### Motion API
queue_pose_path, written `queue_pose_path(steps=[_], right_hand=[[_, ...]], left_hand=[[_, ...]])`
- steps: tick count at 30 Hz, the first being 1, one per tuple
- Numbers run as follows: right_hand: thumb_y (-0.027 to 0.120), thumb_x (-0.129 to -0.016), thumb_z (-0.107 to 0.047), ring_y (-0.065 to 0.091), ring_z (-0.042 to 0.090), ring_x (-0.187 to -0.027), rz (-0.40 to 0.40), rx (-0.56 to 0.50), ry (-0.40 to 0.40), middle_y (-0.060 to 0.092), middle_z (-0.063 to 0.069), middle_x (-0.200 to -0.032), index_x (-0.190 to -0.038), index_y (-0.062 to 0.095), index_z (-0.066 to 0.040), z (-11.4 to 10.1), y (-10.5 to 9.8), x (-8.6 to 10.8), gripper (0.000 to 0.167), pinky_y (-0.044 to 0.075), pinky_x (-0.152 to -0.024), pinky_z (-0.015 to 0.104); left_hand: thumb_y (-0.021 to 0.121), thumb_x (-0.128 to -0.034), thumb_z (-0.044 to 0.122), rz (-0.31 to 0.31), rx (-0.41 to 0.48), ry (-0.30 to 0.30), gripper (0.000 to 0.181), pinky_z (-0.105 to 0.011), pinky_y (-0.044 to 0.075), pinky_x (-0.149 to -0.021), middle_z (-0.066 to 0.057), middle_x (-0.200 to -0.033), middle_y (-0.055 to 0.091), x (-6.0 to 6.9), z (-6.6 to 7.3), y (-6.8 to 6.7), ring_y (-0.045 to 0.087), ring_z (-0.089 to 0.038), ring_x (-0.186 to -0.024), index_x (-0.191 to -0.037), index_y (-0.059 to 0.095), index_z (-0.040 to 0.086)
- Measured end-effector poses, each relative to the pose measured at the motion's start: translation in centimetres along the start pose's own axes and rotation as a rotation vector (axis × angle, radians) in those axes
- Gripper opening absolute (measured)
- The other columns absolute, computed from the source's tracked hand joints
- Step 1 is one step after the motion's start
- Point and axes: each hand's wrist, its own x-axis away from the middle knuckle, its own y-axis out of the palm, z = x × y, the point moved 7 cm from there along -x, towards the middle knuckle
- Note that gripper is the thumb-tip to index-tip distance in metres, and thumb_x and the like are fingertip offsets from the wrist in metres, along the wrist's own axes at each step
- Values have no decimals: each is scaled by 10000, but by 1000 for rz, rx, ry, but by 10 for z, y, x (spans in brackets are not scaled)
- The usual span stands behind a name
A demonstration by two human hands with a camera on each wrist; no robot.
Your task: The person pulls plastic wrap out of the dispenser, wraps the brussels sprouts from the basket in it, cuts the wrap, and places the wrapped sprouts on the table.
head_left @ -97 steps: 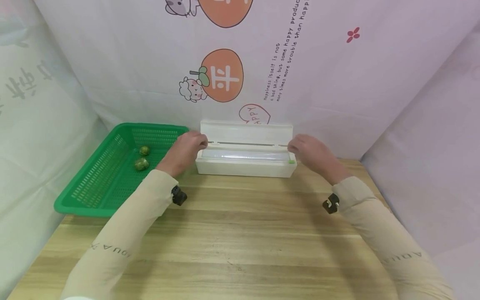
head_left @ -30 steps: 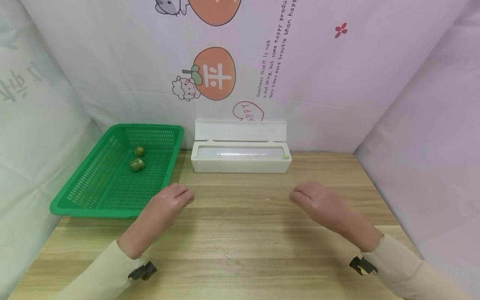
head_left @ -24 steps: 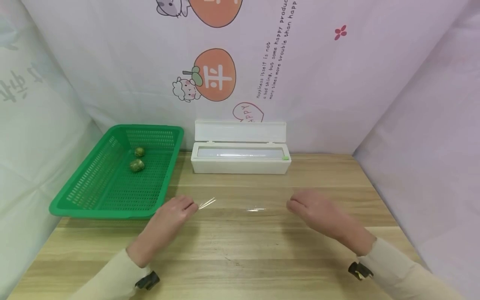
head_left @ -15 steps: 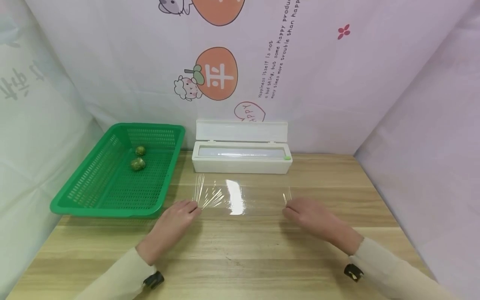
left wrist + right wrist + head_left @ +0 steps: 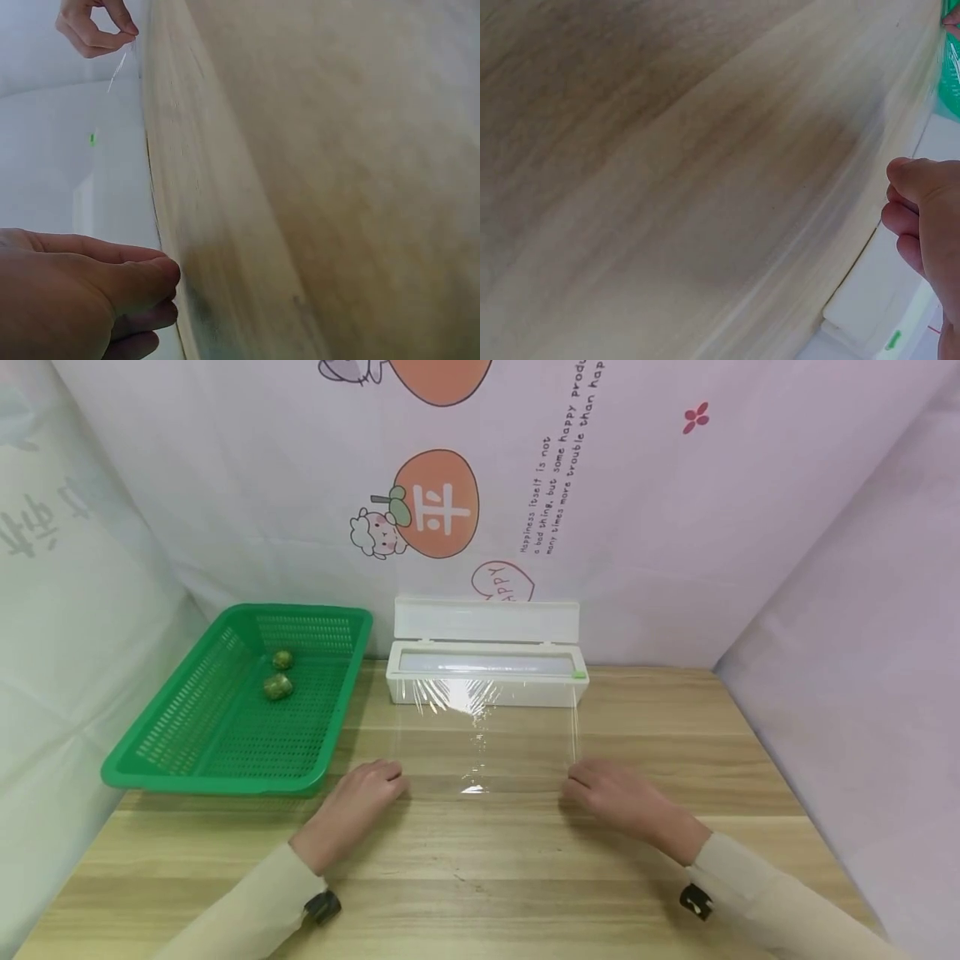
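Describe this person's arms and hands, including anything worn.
The left sleeve and right sleeve are cream and reach towards the wrists. A small black device sits beneath the left cuff; another sits beneath the right. The left hand and right hand wear no gloves.

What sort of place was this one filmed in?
Probably a small makeshift filming booth: printed white sheeting closes in the back and sides of a wood-grain table, which holds a green basket and an open white cling-film box.
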Motion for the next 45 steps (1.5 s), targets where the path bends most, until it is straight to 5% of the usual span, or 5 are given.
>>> queue_pose_path(steps=[13,20,26,34,45], right_hand=[[834,-859,-44,678,140,-869,-112,-117,62,710,21,-945,-1014,761,-85,5,15,-1,176,635,-799,305],[742,-983,-137,726,113,-854,-178,-453,385,766,-20,-936,-992,800,-123,27,27,3,60,649,-779,302],[719,-1005,-163,703,66,-821,-247,-603,603,783,-23,-902,-968,792,-132,39,35,4,87,643,-776,312],[812,-929,-158,588,-9,-731,-237,-589,611,741,-72,-835,-872,777,-170,43,33,8,68,546,-646,226],[838,-902,-165,605,16,-748,-197,-536,637,727,-82,-823,-860,778,-174,47,30,19,74,562,-671,251]], left_hand=[[737,-936,-14,-73,190,-96,112,-274,595,-595,-14,-759,674,-10,-7,0,661,-151,-679,-872,725,78],[724,-980,59,-132,246,-216,236,-226,468,-494,11,-642,596,-20,-16,6,518,-88,-575,-764,632,90],[761,-949,69,-149,255,-262,252,-276,467,-512,2,-672,622,-22,-18,10,521,-101,-591,-750,613,112],[762,-948,66,-131,239,-251,258,-289,462,-505,-17,-690,634,-23,-15,9,517,-117,-593,-747,606,108],[779,-928,51,-92,220,-206,221,-267,480,-543,0,-708,615,-19,-11,2,550,-124,-632,-770,637,112]])
